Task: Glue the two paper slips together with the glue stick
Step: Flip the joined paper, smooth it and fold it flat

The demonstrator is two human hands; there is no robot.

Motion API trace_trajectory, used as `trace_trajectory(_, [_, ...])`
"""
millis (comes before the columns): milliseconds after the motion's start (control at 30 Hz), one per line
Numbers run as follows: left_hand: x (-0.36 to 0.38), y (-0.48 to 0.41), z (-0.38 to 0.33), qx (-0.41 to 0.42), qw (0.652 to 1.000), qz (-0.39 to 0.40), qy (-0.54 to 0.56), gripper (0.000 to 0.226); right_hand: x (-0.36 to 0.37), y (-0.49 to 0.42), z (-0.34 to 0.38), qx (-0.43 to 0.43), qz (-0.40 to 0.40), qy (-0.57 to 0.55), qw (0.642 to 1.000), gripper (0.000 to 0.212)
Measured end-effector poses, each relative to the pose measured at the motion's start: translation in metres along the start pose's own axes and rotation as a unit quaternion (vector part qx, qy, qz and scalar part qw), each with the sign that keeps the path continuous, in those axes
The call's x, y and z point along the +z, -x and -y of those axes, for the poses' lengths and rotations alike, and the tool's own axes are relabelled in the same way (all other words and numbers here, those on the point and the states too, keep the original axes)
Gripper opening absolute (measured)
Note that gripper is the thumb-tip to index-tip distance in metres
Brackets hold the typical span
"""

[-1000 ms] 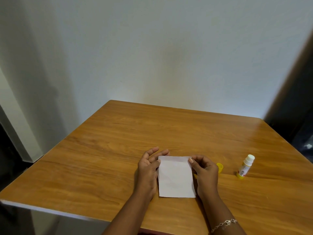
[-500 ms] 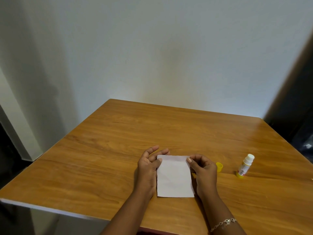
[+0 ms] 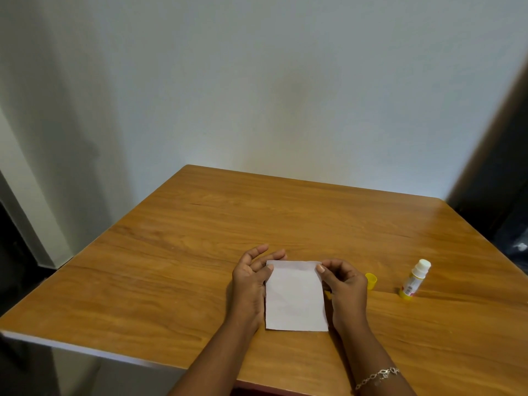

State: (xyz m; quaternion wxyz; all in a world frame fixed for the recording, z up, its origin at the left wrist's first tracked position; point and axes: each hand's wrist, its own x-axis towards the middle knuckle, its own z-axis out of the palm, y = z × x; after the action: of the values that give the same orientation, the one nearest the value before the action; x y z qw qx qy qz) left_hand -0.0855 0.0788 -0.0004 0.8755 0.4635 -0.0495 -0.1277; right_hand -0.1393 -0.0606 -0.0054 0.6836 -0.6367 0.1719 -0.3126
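A white paper slip (image 3: 295, 301) lies flat on the wooden table (image 3: 171, 281), near its front edge; a second slip is not separately visible. My left hand (image 3: 250, 284) rests along the slip's left edge, thumb on the upper left corner and fingers spread. My right hand (image 3: 345, 284) is curled at the upper right corner, with its thumb tip pinching that corner. The glue stick (image 3: 415, 280) stands uncapped to the right, apart from both hands. Its yellow cap (image 3: 371, 280) lies just right of my right hand.
The table stands against a white wall (image 3: 257, 95). Its left edge (image 3: 85, 252) drops off to the floor, and a dark opening (image 3: 508, 195) lies beyond its right corner. A bracelet (image 3: 377, 377) is on my right wrist.
Both hands stay at the slip's upper corners and the slip stays in place. Only the view has shifted slightly.
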Motion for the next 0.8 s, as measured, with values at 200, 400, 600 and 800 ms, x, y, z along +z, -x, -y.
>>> trace_trajectory(200, [-0.0006,-0.0009,0.0010,0.002,1.000,-0.002,-0.010,0.034,0.0011,-0.0012,0.0026,0.009,-0.009,-0.062,0.998,0.027])
trace_trajectory(400, [-0.0012,-0.0004,0.0004,-0.002,1.000,-0.002,-0.004,0.035,0.0005,-0.0001,0.0036,0.001,-0.003,-0.070,0.998,0.032])
trace_trajectory(600, [-0.0004,0.0011,0.0028,-0.018,1.000,-0.007,-0.009,0.026,-0.0005,0.0000,0.0034,-0.003,0.003,-0.070,0.998,0.033])
trace_trajectory(800, [-0.0018,0.0004,0.0028,-0.016,1.000,0.003,-0.024,0.020,0.0002,0.0004,0.0024,0.002,0.031,-0.061,0.998,0.028])
